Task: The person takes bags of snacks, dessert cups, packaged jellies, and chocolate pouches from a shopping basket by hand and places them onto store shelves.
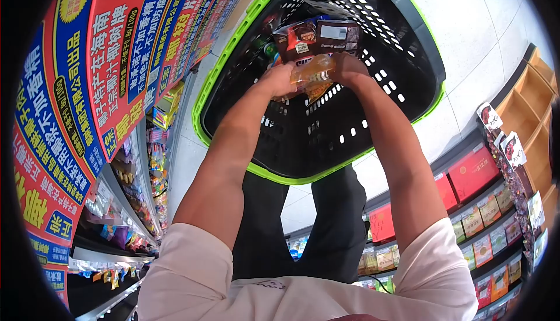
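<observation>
A bottle of yellowish drink lies sideways between my hands, inside the black basket with a green rim. My left hand is closed round its left end, and my right hand is closed round its right end. Just beyond the bottle are a dark brown package and a red and brown package. An orange packet shows partly beneath the bottle. Farther left in the basket is a small green item, partly hidden.
Stacked red and blue cartons rise on the left, above shelves of snack packets. Shelves with boxes and pouches curve along the lower right. A wooden rack stands at the far right, beside the tiled floor.
</observation>
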A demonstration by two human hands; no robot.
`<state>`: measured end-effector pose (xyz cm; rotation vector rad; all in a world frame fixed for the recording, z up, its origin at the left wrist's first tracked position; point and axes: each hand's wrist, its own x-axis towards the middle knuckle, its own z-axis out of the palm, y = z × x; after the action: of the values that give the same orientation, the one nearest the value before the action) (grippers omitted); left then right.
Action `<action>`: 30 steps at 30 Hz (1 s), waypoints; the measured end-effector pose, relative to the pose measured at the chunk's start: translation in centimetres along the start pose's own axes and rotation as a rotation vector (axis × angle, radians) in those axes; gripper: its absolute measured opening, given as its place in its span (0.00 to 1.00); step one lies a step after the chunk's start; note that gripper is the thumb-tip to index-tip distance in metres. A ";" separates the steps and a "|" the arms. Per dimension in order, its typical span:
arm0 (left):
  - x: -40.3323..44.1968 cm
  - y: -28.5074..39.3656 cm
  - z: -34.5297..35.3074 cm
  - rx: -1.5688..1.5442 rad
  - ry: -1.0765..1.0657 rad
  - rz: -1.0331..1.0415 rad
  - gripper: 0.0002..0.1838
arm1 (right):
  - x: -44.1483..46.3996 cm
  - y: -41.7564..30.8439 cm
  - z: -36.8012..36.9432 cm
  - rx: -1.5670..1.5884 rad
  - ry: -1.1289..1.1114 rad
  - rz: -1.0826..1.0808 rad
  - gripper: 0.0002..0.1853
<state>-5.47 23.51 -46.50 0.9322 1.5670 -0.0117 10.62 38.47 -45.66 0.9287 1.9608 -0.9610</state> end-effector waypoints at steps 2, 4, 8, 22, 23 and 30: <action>-0.2 0.3 0.4 0.082 0.010 -0.044 0.31 | -0.3 -0.1 -0.1 -0.005 0.004 -0.026 0.19; -0.6 -0.1 1.4 0.113 0.080 -0.018 0.30 | -0.8 -0.5 -0.1 -0.009 0.004 -0.052 0.18; -2.0 0.1 2.2 0.148 0.144 -0.008 0.26 | -2.4 -1.0 -1.0 -0.084 -0.045 -0.077 0.19; -9.4 2.0 2.5 -0.207 0.290 -0.137 0.27 | -5.0 1.4 -1.0 0.030 0.052 -0.007 0.24; -10.2 1.7 2.9 -0.314 0.336 -0.148 0.28 | -4.6 1.5 -1.3 0.036 0.032 -0.010 0.23; -13.2 -1.7 6.5 -0.927 0.428 -0.080 0.28 | -1.4 1.1 -2.4 -0.025 0.147 0.059 0.20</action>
<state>-2.07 11.92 -37.93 0.1309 1.7230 0.8344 11.41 40.63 -43.76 1.0625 2.0507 -0.8539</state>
